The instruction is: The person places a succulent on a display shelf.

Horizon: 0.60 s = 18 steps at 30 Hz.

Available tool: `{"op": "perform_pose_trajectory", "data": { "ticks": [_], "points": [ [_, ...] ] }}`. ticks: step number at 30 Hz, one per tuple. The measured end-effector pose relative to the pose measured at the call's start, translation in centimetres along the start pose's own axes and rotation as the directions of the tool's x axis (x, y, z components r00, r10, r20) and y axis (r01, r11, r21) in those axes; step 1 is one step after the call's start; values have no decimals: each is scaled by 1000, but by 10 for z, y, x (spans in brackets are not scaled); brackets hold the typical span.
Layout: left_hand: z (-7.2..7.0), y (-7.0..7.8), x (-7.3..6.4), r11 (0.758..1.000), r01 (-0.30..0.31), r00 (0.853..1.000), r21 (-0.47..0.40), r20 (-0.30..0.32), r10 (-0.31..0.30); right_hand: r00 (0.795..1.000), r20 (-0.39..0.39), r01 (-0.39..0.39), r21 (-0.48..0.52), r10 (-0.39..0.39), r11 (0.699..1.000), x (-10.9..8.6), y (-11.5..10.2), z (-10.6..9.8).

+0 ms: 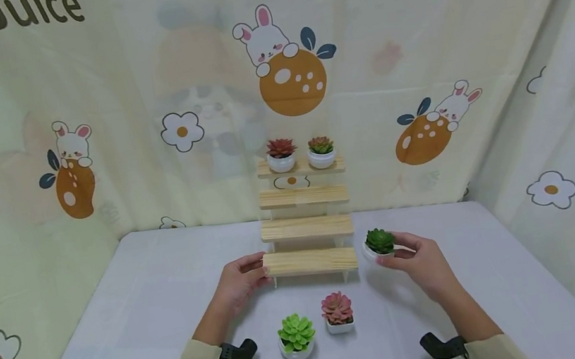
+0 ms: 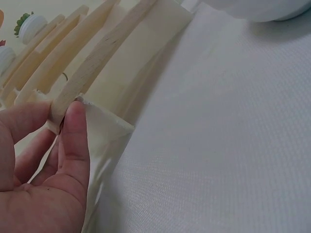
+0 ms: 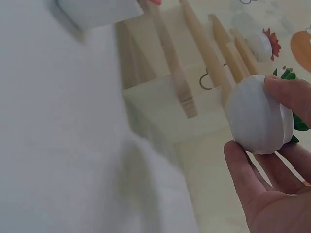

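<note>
**Two hands at the wooden step shelf**

Both forearms run off the bottom edge of the head view, so only the sleeves and wrist straps show. In the left wrist view most of the shelf is cut off and just the end of one plank is clear. In the right wrist view the green leaves are almost wholly hidden behind the white pot.

The left hand (image 1: 240, 284) reaches in from the lower left, thumb and fingers pinching the left end of the bottom step of the shelf (image 1: 310, 261). The right hand (image 1: 423, 261) comes from the lower right, fingers curled round the dark green plant (image 1: 379, 243), thumb under the pot and fingertips over its top.

That plant sits just right of the bottom step's right end, at centre frame, pot down and leaves up. The shelf's planks run left to right and climb toward the curtain (image 1: 29, 154).

Two potted plants (image 1: 300, 155) stand on the top step. A light green plant (image 1: 296, 335) and a pink plant (image 1: 337, 311) rest on the table (image 1: 131, 309) between the arms.
</note>
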<state>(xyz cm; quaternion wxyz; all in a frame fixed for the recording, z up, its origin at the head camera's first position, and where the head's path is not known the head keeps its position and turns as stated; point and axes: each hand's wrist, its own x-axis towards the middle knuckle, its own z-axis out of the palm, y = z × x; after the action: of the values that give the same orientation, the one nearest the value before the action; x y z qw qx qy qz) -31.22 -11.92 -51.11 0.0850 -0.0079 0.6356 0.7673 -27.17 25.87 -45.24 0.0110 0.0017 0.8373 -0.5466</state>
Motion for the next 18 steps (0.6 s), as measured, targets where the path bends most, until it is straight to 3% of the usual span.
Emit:
{"op": "perform_pose_trajectory", "data": {
  "ticks": [18],
  "points": [
    [-1, -1, 1, 1000, -3, 1000, -8, 13, 3, 996, 33, 81, 49, -83, 995, 18, -44, 22]
  ]
}}
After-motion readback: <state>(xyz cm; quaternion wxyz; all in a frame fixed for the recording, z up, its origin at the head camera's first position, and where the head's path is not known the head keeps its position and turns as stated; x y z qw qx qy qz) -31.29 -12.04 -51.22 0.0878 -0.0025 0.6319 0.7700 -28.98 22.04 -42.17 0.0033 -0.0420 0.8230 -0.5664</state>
